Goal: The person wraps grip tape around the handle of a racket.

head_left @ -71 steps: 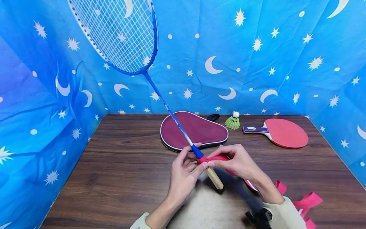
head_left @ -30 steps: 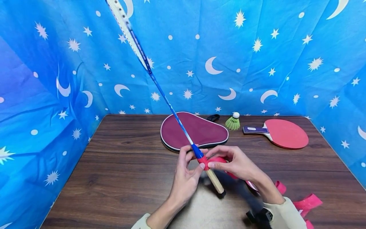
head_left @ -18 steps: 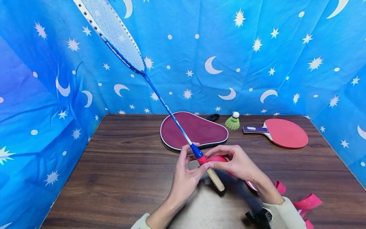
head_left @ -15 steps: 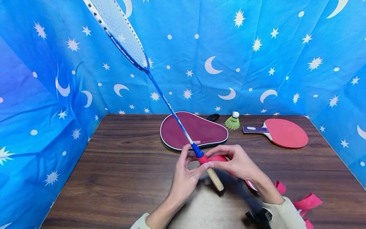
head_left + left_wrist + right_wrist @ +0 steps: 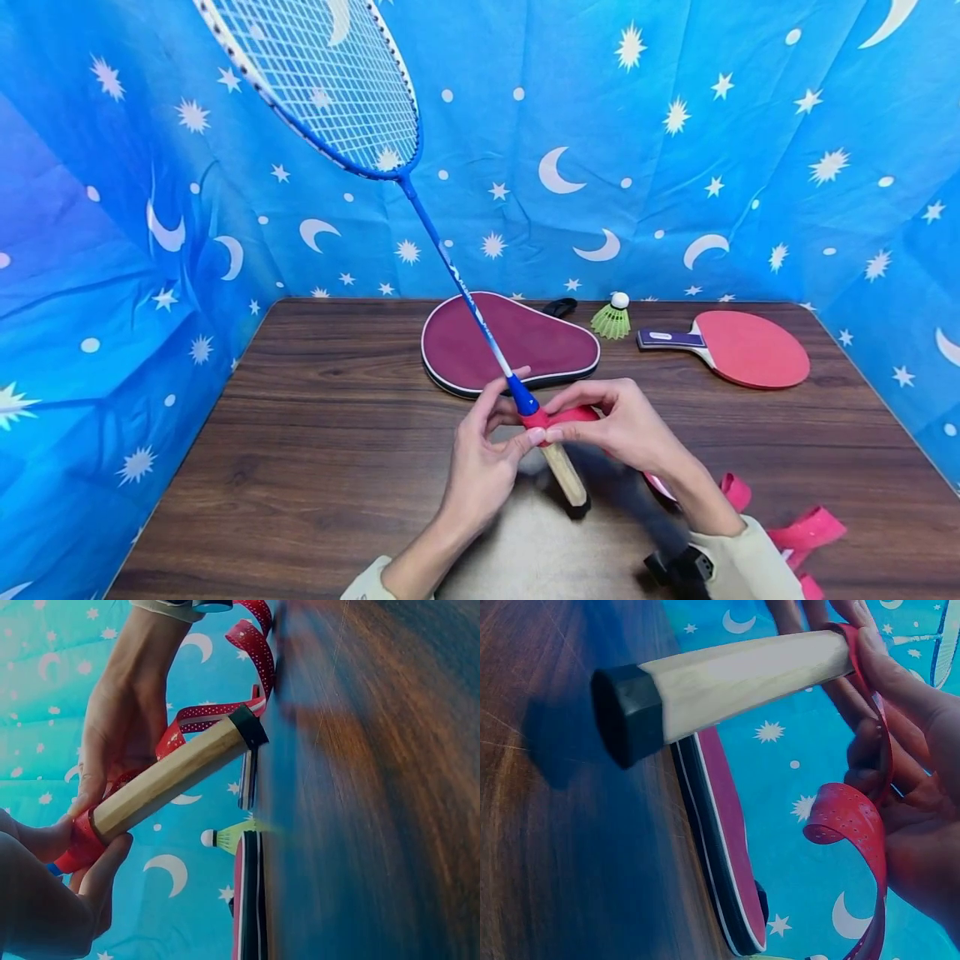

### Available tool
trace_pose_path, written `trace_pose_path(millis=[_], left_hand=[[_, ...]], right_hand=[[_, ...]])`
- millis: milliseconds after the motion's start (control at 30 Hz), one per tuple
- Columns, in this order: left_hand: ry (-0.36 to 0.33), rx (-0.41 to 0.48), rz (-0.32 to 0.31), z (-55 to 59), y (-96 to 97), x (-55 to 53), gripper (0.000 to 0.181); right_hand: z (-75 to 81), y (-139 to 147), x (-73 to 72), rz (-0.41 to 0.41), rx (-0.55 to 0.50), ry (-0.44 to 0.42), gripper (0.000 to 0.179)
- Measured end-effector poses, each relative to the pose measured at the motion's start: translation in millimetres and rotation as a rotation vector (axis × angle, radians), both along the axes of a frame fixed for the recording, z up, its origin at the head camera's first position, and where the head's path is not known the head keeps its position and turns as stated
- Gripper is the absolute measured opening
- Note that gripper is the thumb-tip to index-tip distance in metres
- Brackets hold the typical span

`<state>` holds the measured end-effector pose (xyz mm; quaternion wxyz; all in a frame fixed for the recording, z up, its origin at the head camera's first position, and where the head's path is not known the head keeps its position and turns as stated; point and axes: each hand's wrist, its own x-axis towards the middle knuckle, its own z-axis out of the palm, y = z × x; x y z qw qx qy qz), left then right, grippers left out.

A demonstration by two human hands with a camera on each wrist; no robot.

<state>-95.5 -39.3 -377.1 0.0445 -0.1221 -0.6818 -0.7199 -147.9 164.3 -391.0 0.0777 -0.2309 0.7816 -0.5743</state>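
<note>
A blue and white badminton racket (image 5: 480, 321) slants up to the left, its strung head reaching past the top edge of the head view. My left hand (image 5: 480, 475) holds it by the blue cone and the top of the handle, thumb against the wrap. Red perforated grip tape (image 5: 866, 825) circles the handle's upper end. My right hand (image 5: 637, 425) pinches this tape between thumb and fingers, close beside the left thumb. Below the wrap, the wooden handle (image 5: 169, 780) is bare down to its black end cap (image 5: 626, 712). The loose tape curls away past my right wrist.
On the dark wooden table (image 5: 322, 467), a maroon paddle case (image 5: 525, 342) lies behind the hands. A green shuttlecock (image 5: 612, 321) and a red table tennis paddle (image 5: 757, 350) are to its right. Loops of tape (image 5: 810, 529) lie by the right sleeve. A blue star-patterned cloth (image 5: 480, 133) hangs behind.
The racket has turned about its shaft: its head was nearly edge-on a second ago and now shows its strings broadly. Both hands stay at the top of the handle.
</note>
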Motion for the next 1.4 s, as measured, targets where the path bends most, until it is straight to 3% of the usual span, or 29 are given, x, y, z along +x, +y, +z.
trace_pose_path(millis=[167, 400, 667, 967, 1400], left_hand=[[0.059, -0.010, 0.009, -14.3, 1.1, -3.7, 0.055], [0.101, -0.011, 0.012, -17.9, 3.1, -2.7, 0.054], [0.097, -0.018, 0.011, -12.7, 3.4, -0.8, 0.059], [0.086, -0.035, -0.005, 15.2, 0.7, 9.1, 0.055], [0.093, -0.032, -0.065, 13.9, 0.1, 7.9, 0.055]], right_hand=[[-0.7, 0, 0.6, -0.022, -0.027, 0.005, 0.023], [5.8, -3, 3.0, -0.013, -0.021, 0.012, 0.021], [0.6, 6, -2.6, 0.062, 0.014, 0.041, 0.022], [0.6, 8, -3.2, 0.086, 0.004, 0.064, 0.019], [1.6, 3, 0.0, -0.017, -0.019, 0.054, 0.013]])
